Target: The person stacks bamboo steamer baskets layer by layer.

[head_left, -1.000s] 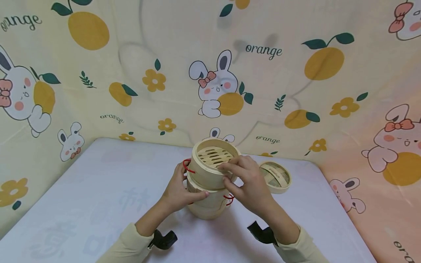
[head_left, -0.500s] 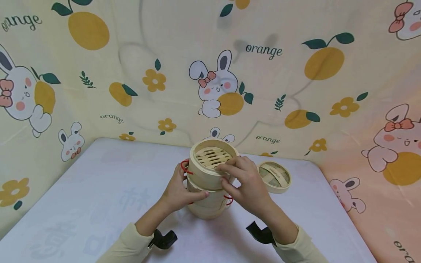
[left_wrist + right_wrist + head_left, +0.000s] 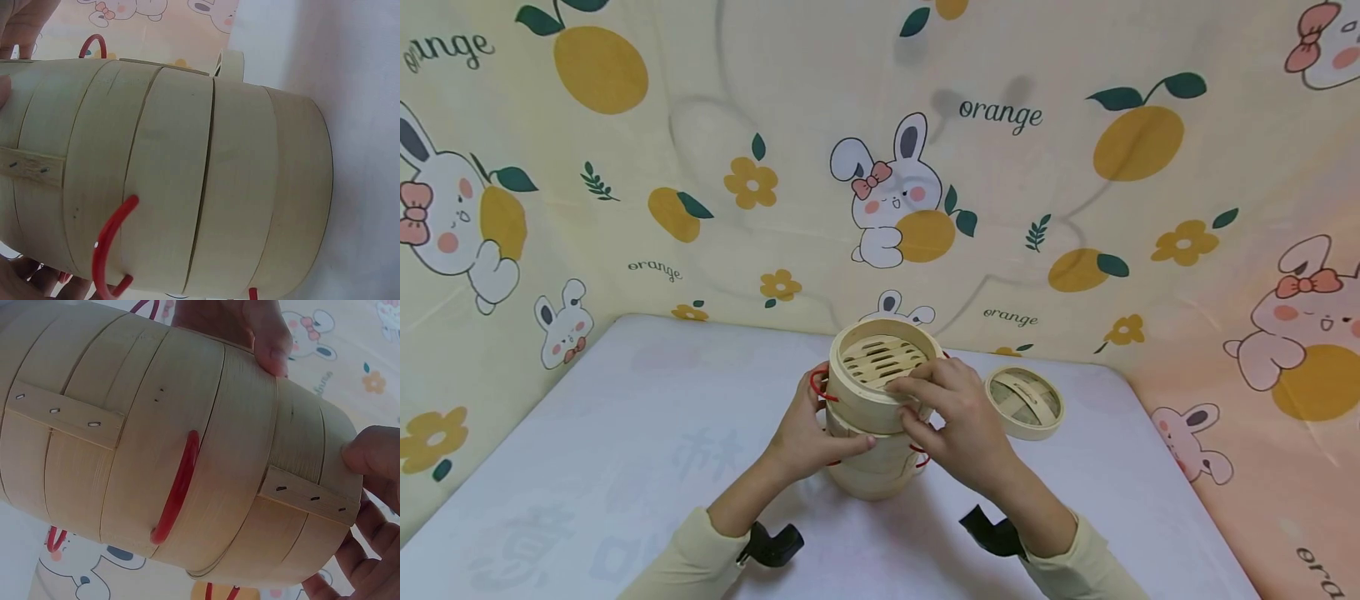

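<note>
A stack of round bamboo steamer baskets stands upright before me, with a top basket [image 3: 859, 403] over a lower basket [image 3: 871, 477]. Slats [image 3: 880, 360] show inside the top one. My left hand [image 3: 797, 435] grips the stack's left side, thumb across the front, fingers partly hidden behind. With my right hand [image 3: 966, 421] I pinch the top basket's near right rim, fingertips inside and thumb outside. Red loop handles stick out from the walls, one red handle [image 3: 176, 487] facing the right wrist camera. In the left wrist view the stacked walls [image 3: 169, 169] fill most of the picture.
A round bamboo lid [image 3: 1026, 402] with a crossing strip lies to the right of the stack. Beneath is a white-covered table [image 3: 647, 417]. A cloth [image 3: 805, 83] printed with rabbits and oranges hangs behind and at the sides.
The top basket has shifted slightly left and turned a little, its left red handle moving left and down. My right hand has moved left with the rim; my left hand stays put.
</note>
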The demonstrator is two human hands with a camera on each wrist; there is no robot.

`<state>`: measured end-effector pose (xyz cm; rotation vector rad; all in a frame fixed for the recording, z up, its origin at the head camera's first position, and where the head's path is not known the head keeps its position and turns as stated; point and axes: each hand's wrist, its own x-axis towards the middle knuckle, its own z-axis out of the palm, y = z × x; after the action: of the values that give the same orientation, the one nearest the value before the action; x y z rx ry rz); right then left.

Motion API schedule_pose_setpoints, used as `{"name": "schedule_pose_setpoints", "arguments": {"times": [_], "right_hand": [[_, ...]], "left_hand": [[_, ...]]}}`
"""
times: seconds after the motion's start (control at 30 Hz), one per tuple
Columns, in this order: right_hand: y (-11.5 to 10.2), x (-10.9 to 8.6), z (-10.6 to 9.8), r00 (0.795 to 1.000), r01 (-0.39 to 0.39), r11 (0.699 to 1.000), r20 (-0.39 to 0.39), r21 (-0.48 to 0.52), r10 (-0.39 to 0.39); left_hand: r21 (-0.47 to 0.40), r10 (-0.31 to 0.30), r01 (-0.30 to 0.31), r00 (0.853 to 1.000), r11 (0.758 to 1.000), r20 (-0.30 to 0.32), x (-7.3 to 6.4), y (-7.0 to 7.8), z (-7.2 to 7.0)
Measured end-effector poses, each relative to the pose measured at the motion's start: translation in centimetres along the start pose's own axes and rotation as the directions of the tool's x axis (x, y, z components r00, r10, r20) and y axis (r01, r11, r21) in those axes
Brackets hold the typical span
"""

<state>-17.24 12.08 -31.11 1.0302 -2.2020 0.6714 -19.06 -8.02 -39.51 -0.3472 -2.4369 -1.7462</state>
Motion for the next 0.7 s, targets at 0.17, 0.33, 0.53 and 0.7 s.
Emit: {"name": "schedule_pose_setpoints", "arguments": {"times": [0.17,0.33,0.53,0.7], "right_hand": [[-0.2,0.0,0.0,1.000,-0.005,1.000,0.009,-0.006,0.005],[-0.4,0.0,0.0,1.000,-0.004,1.000,0.014,-0.015,0.004],[-0.4,0.0,0.0,1.000,0.003,1.000,0.010,-0.024,-0.002],[-0.6,0.1,0.1,1.000,0.006,1.000,0.010,-0.023,-0.006]], "left_hand": [[-0.025,-0.019,0.019,1.000,1.000,0.019,-0.5,1.7,-0.4],[-0.055,-0.005,0.006,1.000,0.998,0.018,-0.6,1.9,-0.4],[-0.042,0.002,-0.003,1.000,0.999,-0.010,-0.1,0.3,0.0],[-0.044,0.020,-0.022,0.999,0.999,-0.026,0.0,-0.3,0.1]]}}
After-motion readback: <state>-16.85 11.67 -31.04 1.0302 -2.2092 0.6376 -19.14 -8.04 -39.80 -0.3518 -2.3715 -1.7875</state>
